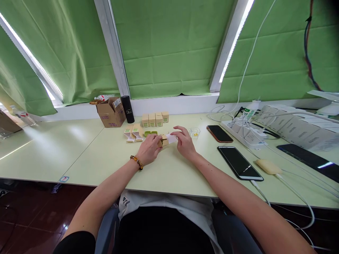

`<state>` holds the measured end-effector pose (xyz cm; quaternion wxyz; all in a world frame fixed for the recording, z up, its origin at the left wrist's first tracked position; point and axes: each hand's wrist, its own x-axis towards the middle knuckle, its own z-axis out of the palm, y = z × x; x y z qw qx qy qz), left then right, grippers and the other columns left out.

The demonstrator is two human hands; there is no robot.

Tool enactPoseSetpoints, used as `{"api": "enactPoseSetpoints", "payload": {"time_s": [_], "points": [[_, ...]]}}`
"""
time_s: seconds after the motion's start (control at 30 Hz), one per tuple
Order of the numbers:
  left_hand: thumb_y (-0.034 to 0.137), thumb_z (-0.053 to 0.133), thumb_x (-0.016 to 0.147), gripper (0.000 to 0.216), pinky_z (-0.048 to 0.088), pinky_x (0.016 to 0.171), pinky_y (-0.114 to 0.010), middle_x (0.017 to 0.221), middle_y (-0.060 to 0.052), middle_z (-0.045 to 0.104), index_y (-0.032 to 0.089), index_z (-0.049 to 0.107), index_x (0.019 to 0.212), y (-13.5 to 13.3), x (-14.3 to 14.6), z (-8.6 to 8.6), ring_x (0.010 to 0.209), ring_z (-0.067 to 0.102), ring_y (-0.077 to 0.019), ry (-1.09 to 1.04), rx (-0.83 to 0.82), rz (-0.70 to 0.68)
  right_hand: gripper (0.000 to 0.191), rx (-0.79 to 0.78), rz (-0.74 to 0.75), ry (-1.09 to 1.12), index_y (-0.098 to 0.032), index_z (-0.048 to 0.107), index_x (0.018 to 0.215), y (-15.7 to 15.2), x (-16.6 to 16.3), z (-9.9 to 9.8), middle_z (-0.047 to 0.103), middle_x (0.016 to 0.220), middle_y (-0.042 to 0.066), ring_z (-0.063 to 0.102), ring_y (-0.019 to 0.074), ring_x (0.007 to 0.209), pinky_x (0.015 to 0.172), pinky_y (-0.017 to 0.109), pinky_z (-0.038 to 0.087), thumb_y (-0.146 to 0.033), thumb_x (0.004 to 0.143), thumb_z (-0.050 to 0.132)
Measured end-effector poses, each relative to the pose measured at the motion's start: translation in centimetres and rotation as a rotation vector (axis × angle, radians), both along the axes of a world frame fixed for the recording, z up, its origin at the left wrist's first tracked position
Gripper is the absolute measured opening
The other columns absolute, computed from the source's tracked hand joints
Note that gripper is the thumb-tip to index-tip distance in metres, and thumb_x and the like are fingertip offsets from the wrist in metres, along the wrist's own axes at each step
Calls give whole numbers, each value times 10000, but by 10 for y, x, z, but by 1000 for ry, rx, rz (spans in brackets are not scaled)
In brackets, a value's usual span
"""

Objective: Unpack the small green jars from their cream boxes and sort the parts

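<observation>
My left hand (149, 149), a beaded bracelet at its wrist, is closed around a small brown cardboard box (164, 140) lying on its side just above the table. At the box's right end a white inner flap (172, 138) sticks out. The bent thumb and forefinger of my right hand (185, 142) close on that flap. Behind my left hand lie small green items (150, 133), partly covered by it. Two boxes with raised flaps (133, 133) rest left of them. Past my right fingers sits a clear dish (195, 132) with something yellow in it.
Several closed small boxes (152, 120) stand farther back. A larger carton (111, 112) and a black cylinder (127, 109) stand at the back left. Rightward lie two phones (219, 133), a power strip (242, 134), loose white cables and a row of white boxes (299, 127).
</observation>
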<state>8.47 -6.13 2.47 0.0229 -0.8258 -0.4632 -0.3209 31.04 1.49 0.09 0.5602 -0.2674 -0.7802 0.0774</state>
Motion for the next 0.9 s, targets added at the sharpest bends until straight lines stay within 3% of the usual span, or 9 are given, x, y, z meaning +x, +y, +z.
{"api": "enactPoseSetpoints", "payload": {"time_s": [0.13, 0.27, 0.33, 0.43, 0.67, 0.77, 0.9], "points": [[228, 632, 962, 448, 515, 1043, -535, 1317, -134, 601, 246, 522, 1396, -1, 1, 1, 1245, 557, -326, -17, -2, -10, 346, 188, 101, -58, -273, 746, 949, 3, 1, 2, 755, 1220, 93, 642, 315, 1322, 1031, 609, 586, -55, 853, 495], [237, 630, 971, 570, 503, 1078, -547, 1353, -144, 602, 243, 446, 1511, -1, 1, -1, 1273, 552, -332, -42, 2, -24, 346, 285, 94, -157, -258, 753, 944, -4, 1, 7, 812, 1002, 74, 760, 289, 1001, 897, 543, 612, -51, 780, 529], [240, 634, 972, 631, 499, 1091, -549, 1379, -154, 595, 237, 402, 1559, 0, 1, -2, 1296, 544, -338, -44, 2, -20, 365, 304, 36, -215, -234, 748, 994, -8, 1, 9, 819, 1034, 89, 761, 286, 945, 859, 509, 590, -46, 757, 543], [246, 639, 975, 687, 495, 1102, -551, 1405, -165, 588, 227, 352, 1600, 1, 0, -4, 1320, 534, -345, -40, 2, -12, 394, 248, -49, -248, -214, 725, 1092, -13, 0, 11, 821, 1098, 99, 762, 281, 947, 857, 477, 542, -39, 794, 538], [239, 643, 972, 702, 500, 1099, -571, 1390, -167, 599, 228, 346, 1608, 1, 1, -5, 1313, 539, -356, -56, -6, -6, 257, 78, -30, -120, -245, 700, 1116, -16, -5, 9, 820, 891, 43, 737, 244, 828, 917, 458, 493, -144, 966, 518], [256, 647, 976, 700, 500, 1100, -578, 1381, -164, 603, 238, 348, 1610, 1, 1, -4, 1311, 545, -355, -73, -17, 3, 223, 39, -33, -100, -248, 704, 1070, -16, -6, 7, 783, 748, 6, 709, 220, 706, 923, 453, 485, -162, 979, 520], [282, 653, 982, 694, 512, 1095, -576, 1378, -159, 602, 254, 358, 1610, 0, 2, -5, 1309, 551, -352, -64, -18, 15, 185, 14, -50, -198, -247, 717, 1042, -18, -7, 6, 783, 772, 20, 716, 232, 768, 932, 449, 470, -181, 950, 571]]}}
